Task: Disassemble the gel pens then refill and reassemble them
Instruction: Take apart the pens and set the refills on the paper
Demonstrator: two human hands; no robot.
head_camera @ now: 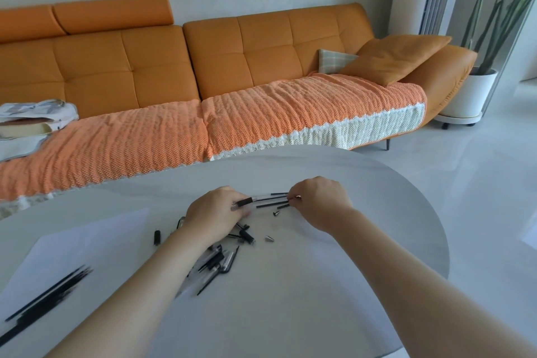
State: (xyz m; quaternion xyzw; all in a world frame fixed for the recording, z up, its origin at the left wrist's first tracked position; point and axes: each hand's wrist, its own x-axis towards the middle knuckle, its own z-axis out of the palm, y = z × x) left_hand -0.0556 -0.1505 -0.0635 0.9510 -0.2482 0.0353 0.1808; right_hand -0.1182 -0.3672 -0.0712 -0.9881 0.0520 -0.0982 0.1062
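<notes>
My left hand [216, 211] grips the black-capped end of a clear gel pen [263, 198] lying across the far middle of the round grey table [319, 285]. At the pen's other end, my right hand [318, 197] pinches its tip. Several short black parts [279, 206] lie just under the pen. A small metal tip cone [269, 238] and a second one [275, 213] rest on the table. Below my left wrist sits a heap of clear barrels and black caps [216, 260]. One black cap [157, 237] lies alone to the left.
A white paper sheet [87, 244] covers the table's left, with several black refills [49, 293] on its near corner. Behind the table runs an orange sofa [203, 67] with a knitted throw. A potted plant [470, 93] stands at the far right.
</notes>
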